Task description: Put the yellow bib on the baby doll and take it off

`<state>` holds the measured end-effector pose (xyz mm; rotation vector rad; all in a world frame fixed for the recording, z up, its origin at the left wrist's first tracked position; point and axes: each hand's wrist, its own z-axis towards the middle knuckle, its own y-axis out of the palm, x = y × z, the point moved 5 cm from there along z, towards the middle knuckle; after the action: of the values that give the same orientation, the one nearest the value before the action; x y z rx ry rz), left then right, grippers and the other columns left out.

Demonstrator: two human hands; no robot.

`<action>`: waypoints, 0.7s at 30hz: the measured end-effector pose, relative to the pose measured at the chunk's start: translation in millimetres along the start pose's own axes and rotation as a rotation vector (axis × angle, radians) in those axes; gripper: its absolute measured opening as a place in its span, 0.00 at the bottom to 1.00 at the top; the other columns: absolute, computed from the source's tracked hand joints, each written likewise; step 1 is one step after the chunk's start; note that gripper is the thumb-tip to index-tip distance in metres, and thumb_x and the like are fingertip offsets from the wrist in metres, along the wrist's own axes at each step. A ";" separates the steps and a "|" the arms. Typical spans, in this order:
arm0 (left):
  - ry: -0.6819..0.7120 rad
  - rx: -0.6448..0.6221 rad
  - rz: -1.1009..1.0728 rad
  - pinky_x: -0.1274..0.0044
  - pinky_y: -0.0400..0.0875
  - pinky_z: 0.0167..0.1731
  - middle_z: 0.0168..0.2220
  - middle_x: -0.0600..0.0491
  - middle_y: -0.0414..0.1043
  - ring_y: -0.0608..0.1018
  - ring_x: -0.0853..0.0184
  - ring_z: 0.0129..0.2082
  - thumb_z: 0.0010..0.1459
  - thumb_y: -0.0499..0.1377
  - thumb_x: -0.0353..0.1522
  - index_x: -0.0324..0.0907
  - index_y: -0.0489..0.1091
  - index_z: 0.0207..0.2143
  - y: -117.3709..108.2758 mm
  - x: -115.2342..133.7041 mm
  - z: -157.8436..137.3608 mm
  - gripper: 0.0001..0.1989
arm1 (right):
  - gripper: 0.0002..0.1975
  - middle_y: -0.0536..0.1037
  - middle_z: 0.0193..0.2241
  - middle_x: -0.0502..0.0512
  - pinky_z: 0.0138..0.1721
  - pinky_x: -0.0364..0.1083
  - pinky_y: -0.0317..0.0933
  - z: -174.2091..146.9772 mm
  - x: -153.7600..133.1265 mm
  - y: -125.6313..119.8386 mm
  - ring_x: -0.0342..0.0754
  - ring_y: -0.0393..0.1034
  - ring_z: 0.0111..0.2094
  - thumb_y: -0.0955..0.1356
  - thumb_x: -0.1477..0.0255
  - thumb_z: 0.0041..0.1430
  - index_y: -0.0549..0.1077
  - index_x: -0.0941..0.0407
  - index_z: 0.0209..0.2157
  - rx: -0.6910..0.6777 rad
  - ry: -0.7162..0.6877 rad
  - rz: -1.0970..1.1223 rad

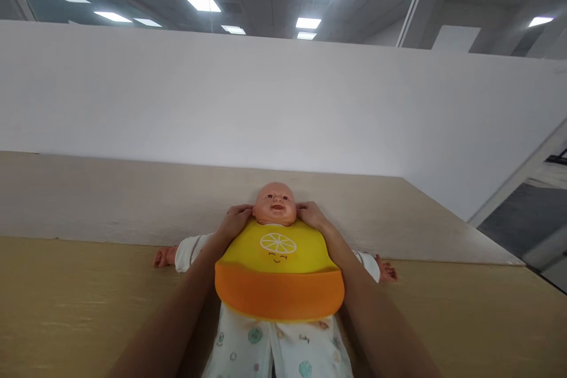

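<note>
A baby doll lies on its back with its head away from me and its arms spread sideways. Over its chest is a yellow bib with a white citrus slice, a smiling face and an orange catch pocket. My left hand is closed at the left side of the doll's neck, at the upper edge of the bib. On the other side of the neck, my right hand is closed at the bib's other upper edge. The fingertips of both hands go out of sight behind the neck.
The doll lies across a yellowish tabletop and a paler raised surface behind it. A white partition rises at the back, with glass panels above it. White printed clothing covers the doll's lower body.
</note>
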<state>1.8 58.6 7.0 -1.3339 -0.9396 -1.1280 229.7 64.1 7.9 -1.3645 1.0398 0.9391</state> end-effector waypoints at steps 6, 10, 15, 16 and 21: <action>-0.139 0.027 -0.168 0.75 0.67 0.29 0.25 0.52 0.76 0.76 0.62 0.28 0.39 0.59 0.33 0.40 0.75 0.34 -4.2 10.7 -15.4 0.16 | 0.05 0.72 0.17 0.48 0.26 0.42 0.58 -35.8 2.1 -2.5 0.43 0.65 0.22 0.66 0.73 0.37 0.73 0.57 0.22 0.030 0.105 0.149; -0.236 -0.140 -0.409 0.75 0.68 0.25 0.24 0.52 0.75 0.75 0.65 0.24 0.36 0.63 0.30 0.38 0.71 0.37 -5.8 18.3 -35.7 0.21 | 0.15 0.75 0.21 0.49 0.28 0.43 0.62 -67.4 2.4 -5.7 0.45 0.69 0.24 0.69 0.73 0.35 0.72 0.56 0.31 0.025 0.154 0.443; -0.262 -0.149 -0.511 0.74 0.70 0.27 0.26 0.50 0.76 0.77 0.65 0.25 0.32 0.66 0.26 0.38 0.70 0.40 -14.5 16.7 -41.1 0.26 | 0.22 0.77 0.22 0.52 0.28 0.45 0.65 -90.5 -9.6 -7.5 0.47 0.72 0.24 0.70 0.76 0.35 0.70 0.57 0.39 0.042 0.139 0.512; -0.262 -0.125 -0.510 0.74 0.71 0.26 0.25 0.50 0.76 0.77 0.65 0.25 0.32 0.67 0.26 0.37 0.71 0.38 -16.1 15.3 -39.0 0.24 | 0.22 0.77 0.21 0.52 0.28 0.45 0.65 -91.6 -11.0 -7.5 0.48 0.72 0.24 0.70 0.76 0.36 0.70 0.57 0.39 0.067 0.147 0.516; -0.256 -0.082 -0.488 0.74 0.71 0.26 0.25 0.50 0.76 0.77 0.64 0.24 0.31 0.68 0.29 0.36 0.73 0.30 -16.2 10.5 -29.0 0.18 | 0.22 0.77 0.20 0.51 0.27 0.45 0.65 -85.7 -10.2 -2.8 0.48 0.72 0.23 0.69 0.76 0.38 0.70 0.57 0.41 0.118 0.151 0.522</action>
<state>-14.3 30.4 19.5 -1.3743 -1.4760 -1.3922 226.7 -20.8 23.4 -1.0952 1.5875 1.1401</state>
